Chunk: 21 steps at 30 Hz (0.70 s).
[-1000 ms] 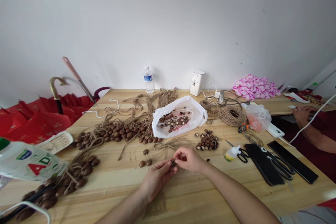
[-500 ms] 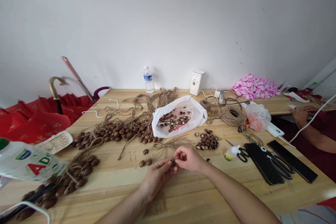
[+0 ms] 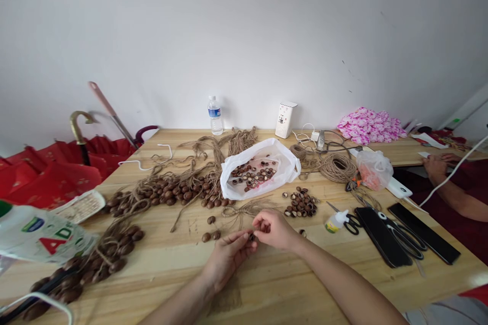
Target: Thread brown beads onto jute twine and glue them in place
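Between my fingertips, low in the middle of the head view, is a small dark brown nutshell. My left hand is closed on it from the left, thumb and fingers pinching. From the right, my right hand is closed with its fingertips at the same shell; whether it also pinches a strand of twine is too small to tell. Thin twine lies just beyond both hands. A few round brown nuts sit left of my fingers. A pile of open half shells lies to the right.
A white plastic bag holding shells lies behind my hands. Corded nuts spread leftward. A glue bottle, scissors and black phones are at right, a twine coil behind. Another person's hand rests far right.
My hands stay almost in place around the nutshell, with only slight finger movement. The whole view has shifted very slightly.
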### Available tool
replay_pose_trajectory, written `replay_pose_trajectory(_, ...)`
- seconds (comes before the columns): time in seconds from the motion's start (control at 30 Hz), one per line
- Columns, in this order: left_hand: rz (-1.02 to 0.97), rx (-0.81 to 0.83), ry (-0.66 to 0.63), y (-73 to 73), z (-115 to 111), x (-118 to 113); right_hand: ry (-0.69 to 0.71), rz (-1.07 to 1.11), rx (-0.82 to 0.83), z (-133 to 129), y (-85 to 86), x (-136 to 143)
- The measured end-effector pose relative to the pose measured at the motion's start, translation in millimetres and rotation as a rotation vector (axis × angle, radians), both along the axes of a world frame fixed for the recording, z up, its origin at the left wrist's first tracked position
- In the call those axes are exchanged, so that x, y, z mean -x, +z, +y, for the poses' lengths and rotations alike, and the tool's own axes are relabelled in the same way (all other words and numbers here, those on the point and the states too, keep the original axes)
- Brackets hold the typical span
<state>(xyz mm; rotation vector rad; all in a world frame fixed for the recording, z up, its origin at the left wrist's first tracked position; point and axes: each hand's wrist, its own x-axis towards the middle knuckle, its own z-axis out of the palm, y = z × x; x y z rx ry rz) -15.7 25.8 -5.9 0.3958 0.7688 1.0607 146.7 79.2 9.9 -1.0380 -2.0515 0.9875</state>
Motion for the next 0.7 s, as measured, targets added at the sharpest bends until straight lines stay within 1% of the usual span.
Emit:
replay_pose_trajectory(0.13, 0.002, 0.008, 0.007, -1.0, 0.2, -0.3, 0.008, 0.023, 0.046, -0.1, -0.3, 0.0)
replay_pose_trajectory(0.33, 0.002, 0.008, 0.002, -4.5, 1.1, -0.2, 0.025, 0.053, 0.144, -0.6, 3.7, -0.8)
replay_pose_trajectory(0.57, 0.014, 0.0, -0.008, -2.7, 0.3, 0.3, 0.022, 0.031, 0.094, -1.7, 4.8, -1.1)
replay_pose_trajectory(0.63, 0.01, 0.001, -0.006, -2.1, 0.4, 0.2, 0.035, 0.017, 0.078, -0.5, 7.9, -2.9)
replay_pose_trajectory(0.7, 0.009, 0.012, 0.002, -1.8, 0.5, 0.2, 0.016, 0.034, 0.055, 2.7, 15.6, -8.6)
